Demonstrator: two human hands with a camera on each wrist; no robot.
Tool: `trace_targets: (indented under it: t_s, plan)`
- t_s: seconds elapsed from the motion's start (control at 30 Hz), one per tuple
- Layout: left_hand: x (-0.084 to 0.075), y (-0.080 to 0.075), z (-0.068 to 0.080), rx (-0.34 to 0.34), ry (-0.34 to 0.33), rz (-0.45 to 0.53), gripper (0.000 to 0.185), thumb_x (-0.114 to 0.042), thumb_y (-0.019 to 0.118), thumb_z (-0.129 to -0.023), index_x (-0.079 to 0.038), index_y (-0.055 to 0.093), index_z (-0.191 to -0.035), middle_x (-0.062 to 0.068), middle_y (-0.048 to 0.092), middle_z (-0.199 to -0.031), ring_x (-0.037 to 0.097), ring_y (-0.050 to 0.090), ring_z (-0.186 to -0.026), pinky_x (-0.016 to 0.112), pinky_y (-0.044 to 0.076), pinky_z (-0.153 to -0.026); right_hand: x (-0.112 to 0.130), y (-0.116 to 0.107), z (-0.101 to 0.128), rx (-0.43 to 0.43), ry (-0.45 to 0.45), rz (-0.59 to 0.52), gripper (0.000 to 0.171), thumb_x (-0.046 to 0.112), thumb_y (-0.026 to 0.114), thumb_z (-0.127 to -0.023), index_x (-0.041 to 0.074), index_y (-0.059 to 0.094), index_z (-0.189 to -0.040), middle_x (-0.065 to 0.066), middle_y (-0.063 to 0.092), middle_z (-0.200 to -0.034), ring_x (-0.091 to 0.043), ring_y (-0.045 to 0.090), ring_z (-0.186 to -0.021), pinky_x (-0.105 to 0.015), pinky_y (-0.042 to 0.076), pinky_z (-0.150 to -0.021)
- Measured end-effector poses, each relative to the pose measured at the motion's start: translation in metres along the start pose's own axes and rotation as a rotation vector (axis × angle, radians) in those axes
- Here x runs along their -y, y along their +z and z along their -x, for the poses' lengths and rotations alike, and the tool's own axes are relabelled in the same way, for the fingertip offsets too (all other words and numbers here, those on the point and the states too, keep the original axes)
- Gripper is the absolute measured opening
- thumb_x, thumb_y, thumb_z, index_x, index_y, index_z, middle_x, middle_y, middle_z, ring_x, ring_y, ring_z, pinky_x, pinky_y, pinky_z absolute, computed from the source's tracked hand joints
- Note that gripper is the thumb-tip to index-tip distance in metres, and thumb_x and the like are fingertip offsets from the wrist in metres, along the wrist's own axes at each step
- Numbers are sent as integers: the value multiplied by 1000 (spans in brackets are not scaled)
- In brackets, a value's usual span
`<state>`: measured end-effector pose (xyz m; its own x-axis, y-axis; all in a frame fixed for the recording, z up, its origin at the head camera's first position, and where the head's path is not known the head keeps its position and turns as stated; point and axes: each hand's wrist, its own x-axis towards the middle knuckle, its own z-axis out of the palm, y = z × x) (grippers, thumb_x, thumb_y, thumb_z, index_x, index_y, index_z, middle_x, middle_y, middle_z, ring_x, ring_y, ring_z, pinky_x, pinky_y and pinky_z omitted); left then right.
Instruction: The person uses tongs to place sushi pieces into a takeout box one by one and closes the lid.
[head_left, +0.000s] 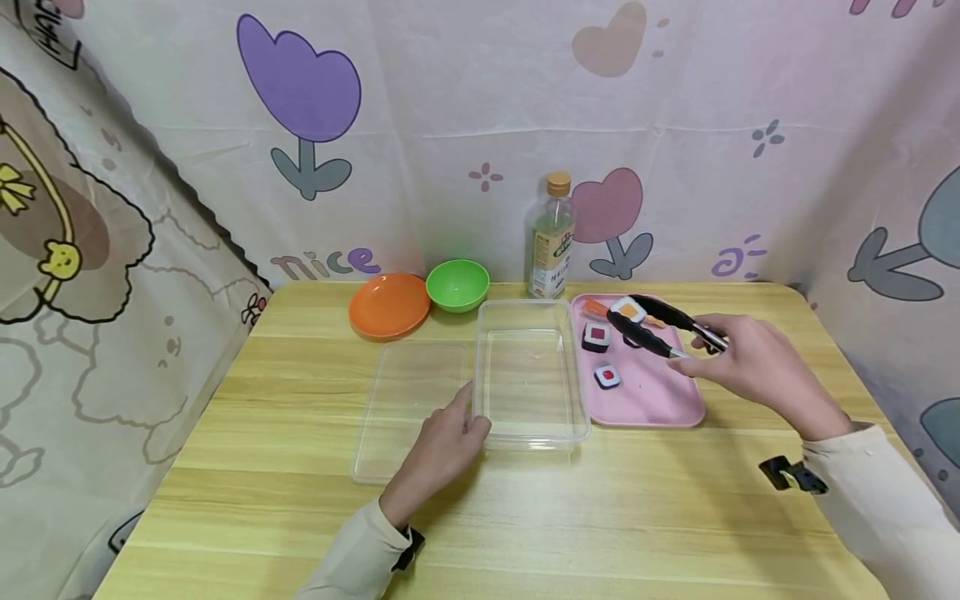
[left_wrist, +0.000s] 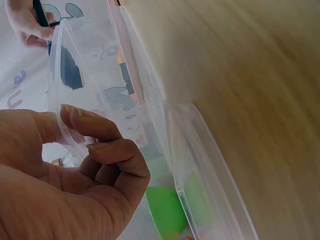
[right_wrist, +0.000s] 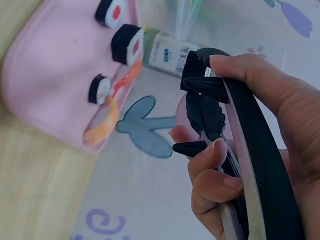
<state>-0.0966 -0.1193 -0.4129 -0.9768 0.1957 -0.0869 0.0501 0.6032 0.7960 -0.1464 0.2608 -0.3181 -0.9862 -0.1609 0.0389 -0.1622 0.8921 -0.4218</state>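
Observation:
My right hand [head_left: 753,367] grips metal tongs [head_left: 651,340] with black tips, above the pink tray [head_left: 652,400]. Between the tips is a toy sushi roll [head_left: 628,310], white with an orange centre; its black side [right_wrist: 189,72] shows in the right wrist view. On the tray lie a dark-red-centred sushi roll [head_left: 596,337], a smaller red-centred one [head_left: 607,377], an orange-red shrimp-like piece [head_left: 596,308] and further pieces partly behind the tongs. Thumb and fingers of my left hand [head_left: 446,437] pinch the near left rim of a clear plastic box [head_left: 528,383], which holds nothing.
A clear flat lid [head_left: 408,408] lies left of the box, partly under my left forearm. Behind stand an orange plate [head_left: 390,307], a green bowl [head_left: 457,286] and a bottle [head_left: 551,242] with an orange cap. A printed cloth [head_left: 450,100] hangs at the table's back edge.

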Motion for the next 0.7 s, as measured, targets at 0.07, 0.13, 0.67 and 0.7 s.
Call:
trace_targets:
  t_s: [0.07,0.13,0.67,0.7]
  plan:
    - [0,0,0,1,1,-1,66,-16,47,-93,1,33,-156,-9,33,-54,7,25,-45,23,22,-41,8,0,-5,0,-22,-1,75,43,85,-78,-5,63,-131,-8,60,-82,-21,42,-63,-36,33,-59]
    - [0,0,0,1,5,0,66,-15,47,-93,0,33,-156,-9,34,-54,7,26,-45,23,22,-41,16,0,-10,7,-43,-3,74,40,86,-77,-4,63,-132,-11,63,-87,-20,40,-61,-36,34,-60]
    - [0,-1,0,5,4,2,66,-17,47,-95,0,32,-156,-8,37,-56,7,29,-44,23,23,-40,75,21,-49,101,-218,-3,62,28,86,-75,10,67,-131,-1,52,-70,-18,46,-62,-34,35,-56]
    - [0,-1,0,5,3,2,66,-17,47,-95,1,31,-156,-8,37,-56,7,28,-44,23,23,-40,78,24,-52,106,-225,-2,60,27,86,-75,11,68,-130,0,50,-68,-17,45,-62,-33,34,-55]
